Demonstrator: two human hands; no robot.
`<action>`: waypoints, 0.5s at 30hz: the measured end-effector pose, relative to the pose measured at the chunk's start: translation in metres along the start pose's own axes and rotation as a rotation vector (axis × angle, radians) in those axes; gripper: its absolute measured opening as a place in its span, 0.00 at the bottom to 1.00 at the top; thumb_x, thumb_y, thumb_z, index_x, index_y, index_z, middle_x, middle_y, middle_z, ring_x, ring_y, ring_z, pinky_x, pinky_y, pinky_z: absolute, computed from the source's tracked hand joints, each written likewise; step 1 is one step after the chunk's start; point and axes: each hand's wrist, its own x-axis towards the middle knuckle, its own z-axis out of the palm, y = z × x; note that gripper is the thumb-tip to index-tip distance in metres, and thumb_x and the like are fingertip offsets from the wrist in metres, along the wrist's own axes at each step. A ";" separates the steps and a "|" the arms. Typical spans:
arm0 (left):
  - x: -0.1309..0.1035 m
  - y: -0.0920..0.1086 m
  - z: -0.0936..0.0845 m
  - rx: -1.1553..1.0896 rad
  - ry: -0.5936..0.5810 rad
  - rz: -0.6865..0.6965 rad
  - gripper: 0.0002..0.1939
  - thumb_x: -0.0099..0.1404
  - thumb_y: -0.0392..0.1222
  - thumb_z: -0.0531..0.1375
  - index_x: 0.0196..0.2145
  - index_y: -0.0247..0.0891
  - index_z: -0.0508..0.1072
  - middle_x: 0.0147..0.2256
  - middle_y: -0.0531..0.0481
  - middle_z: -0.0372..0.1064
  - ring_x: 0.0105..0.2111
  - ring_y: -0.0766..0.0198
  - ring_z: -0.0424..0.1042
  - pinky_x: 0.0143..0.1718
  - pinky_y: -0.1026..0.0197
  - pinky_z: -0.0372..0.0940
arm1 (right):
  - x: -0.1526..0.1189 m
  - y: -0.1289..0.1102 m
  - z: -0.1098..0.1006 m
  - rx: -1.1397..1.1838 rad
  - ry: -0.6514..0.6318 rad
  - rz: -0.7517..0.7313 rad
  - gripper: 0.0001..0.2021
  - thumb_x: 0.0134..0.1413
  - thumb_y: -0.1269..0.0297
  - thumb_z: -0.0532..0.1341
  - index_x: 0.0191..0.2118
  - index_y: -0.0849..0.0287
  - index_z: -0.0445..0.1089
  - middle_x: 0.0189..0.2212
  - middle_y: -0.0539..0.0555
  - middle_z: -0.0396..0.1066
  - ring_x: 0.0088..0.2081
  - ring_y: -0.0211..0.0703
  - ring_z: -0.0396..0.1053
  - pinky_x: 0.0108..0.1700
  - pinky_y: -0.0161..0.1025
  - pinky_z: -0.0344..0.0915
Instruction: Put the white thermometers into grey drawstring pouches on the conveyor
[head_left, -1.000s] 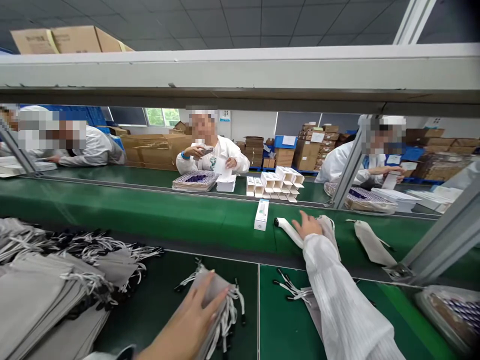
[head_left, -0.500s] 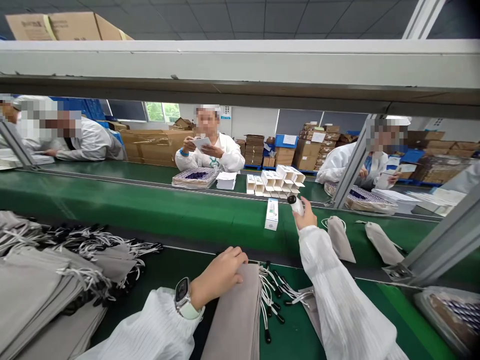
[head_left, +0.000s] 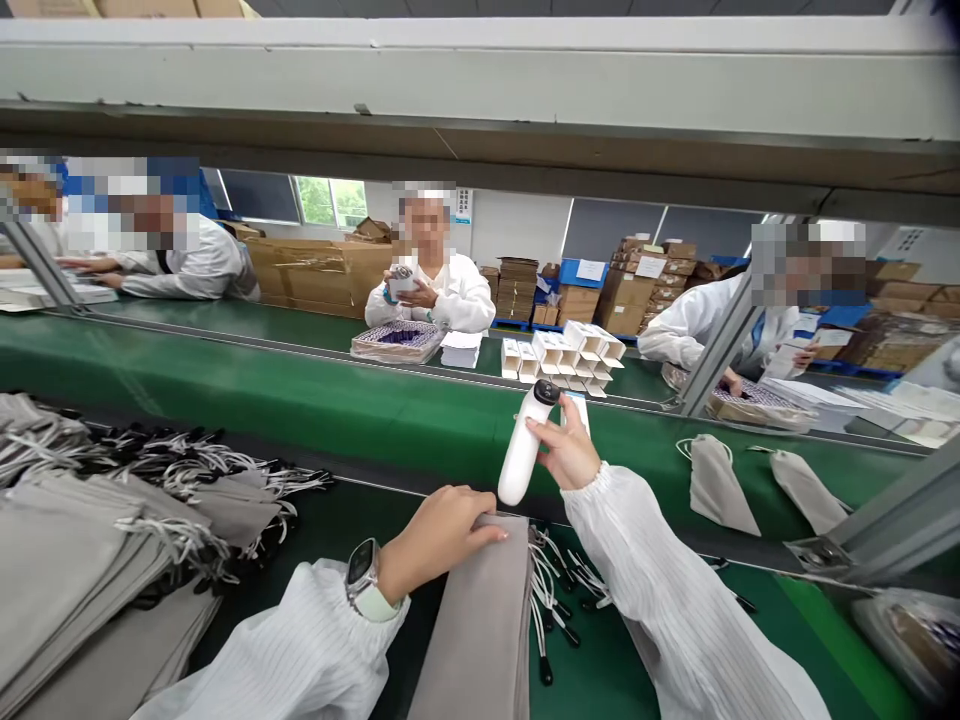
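Note:
My right hand [head_left: 571, 448] grips a white rounded handheld device [head_left: 521, 455] with a black end, its fingers closed round the upper part. The device tilts, its lower end just above a stack of grey drawstring pouches [head_left: 476, 620]. My left hand [head_left: 446, 530] rests at the top edge of that stack, thumb stretched across the uppermost pouch and apart from the fingers; some fingertips are hidden. White cords with black ends [head_left: 541, 590] hang out to the right of the stack. Behind my right hand, a small white box [head_left: 577, 405] is partly covered.
A large heap of grey pouches [head_left: 67, 560] lies at left. Two pouches [head_left: 720, 485] lie on the green belt [head_left: 262, 375] at right. Open white boxes [head_left: 559, 350] stand beyond it. Across sit co-workers [head_left: 427, 280]. A shelf [head_left: 480, 90] crosses overhead; a metal post [head_left: 724, 340] stands right.
My right hand has brought the device left and nearer, towards the pouch stack. The left thumb has stretched out over the top pouch. The co-worker opposite now holds a different item.

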 end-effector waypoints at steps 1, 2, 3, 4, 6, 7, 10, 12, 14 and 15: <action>0.000 0.001 -0.001 -0.034 0.011 -0.018 0.12 0.58 0.48 0.54 0.24 0.38 0.64 0.21 0.56 0.60 0.23 0.67 0.59 0.24 0.65 0.48 | -0.002 0.002 0.003 -0.004 -0.016 0.017 0.35 0.32 0.65 0.65 0.49 0.46 0.48 0.29 0.49 0.69 0.33 0.44 0.66 0.30 0.40 0.64; 0.001 0.002 -0.002 -0.071 0.027 -0.034 0.12 0.58 0.48 0.53 0.23 0.38 0.64 0.21 0.57 0.59 0.22 0.68 0.57 0.24 0.66 0.48 | -0.004 0.004 0.005 -0.007 -0.033 0.028 0.34 0.32 0.65 0.65 0.48 0.46 0.49 0.29 0.49 0.69 0.33 0.43 0.66 0.30 0.40 0.63; 0.001 0.003 -0.002 -0.113 0.050 -0.047 0.12 0.58 0.48 0.54 0.23 0.37 0.63 0.20 0.58 0.58 0.21 0.69 0.57 0.24 0.66 0.48 | -0.006 0.005 0.007 -0.009 -0.051 0.039 0.33 0.33 0.64 0.65 0.47 0.46 0.49 0.29 0.49 0.68 0.33 0.43 0.66 0.30 0.40 0.63; 0.001 0.004 -0.003 -0.158 0.081 -0.054 0.12 0.57 0.48 0.54 0.23 0.37 0.63 0.21 0.58 0.58 0.21 0.70 0.56 0.24 0.66 0.49 | -0.007 0.006 0.008 -0.009 -0.074 0.052 0.31 0.34 0.63 0.65 0.46 0.46 0.50 0.28 0.48 0.68 0.33 0.43 0.66 0.30 0.40 0.63; 0.002 0.006 -0.004 -0.248 0.168 -0.064 0.10 0.57 0.46 0.55 0.24 0.37 0.63 0.23 0.57 0.58 0.23 0.70 0.57 0.25 0.67 0.50 | -0.011 0.008 0.011 -0.014 -0.137 0.094 0.26 0.36 0.60 0.64 0.43 0.47 0.52 0.27 0.47 0.67 0.32 0.42 0.66 0.30 0.39 0.63; 0.002 0.007 -0.005 -0.289 0.223 -0.072 0.09 0.57 0.45 0.55 0.25 0.37 0.63 0.25 0.57 0.57 0.25 0.69 0.57 0.25 0.67 0.51 | -0.013 0.009 0.012 -0.030 -0.178 0.123 0.23 0.37 0.59 0.63 0.41 0.48 0.53 0.27 0.46 0.66 0.31 0.40 0.66 0.29 0.38 0.63; 0.000 0.007 -0.006 -0.364 0.429 -0.110 0.08 0.58 0.43 0.54 0.25 0.37 0.62 0.27 0.55 0.54 0.28 0.68 0.57 0.28 0.67 0.54 | -0.019 0.012 0.016 -0.154 -0.318 0.206 0.14 0.40 0.54 0.60 0.31 0.54 0.57 0.24 0.46 0.63 0.27 0.35 0.63 0.26 0.32 0.61; -0.001 0.007 -0.008 -0.382 0.535 -0.124 0.07 0.58 0.42 0.54 0.25 0.37 0.61 0.28 0.54 0.53 0.30 0.68 0.58 0.32 0.66 0.55 | -0.021 0.015 0.016 -0.243 -0.417 0.254 0.15 0.42 0.50 0.57 0.26 0.57 0.57 0.23 0.46 0.59 0.27 0.33 0.61 0.24 0.30 0.61; -0.001 0.006 -0.010 -0.387 0.568 -0.133 0.08 0.58 0.41 0.54 0.24 0.37 0.61 0.29 0.54 0.53 0.31 0.68 0.58 0.33 0.66 0.56 | -0.020 0.018 0.015 -0.312 -0.496 0.268 0.16 0.43 0.48 0.55 0.25 0.58 0.57 0.23 0.46 0.57 0.26 0.33 0.60 0.21 0.28 0.60; -0.001 0.006 -0.011 -0.386 0.566 -0.140 0.08 0.59 0.41 0.53 0.24 0.37 0.60 0.29 0.54 0.52 0.31 0.68 0.57 0.33 0.66 0.56 | -0.019 0.020 0.014 -0.343 -0.529 0.265 0.17 0.44 0.47 0.55 0.26 0.57 0.57 0.23 0.46 0.56 0.25 0.33 0.60 0.18 0.27 0.58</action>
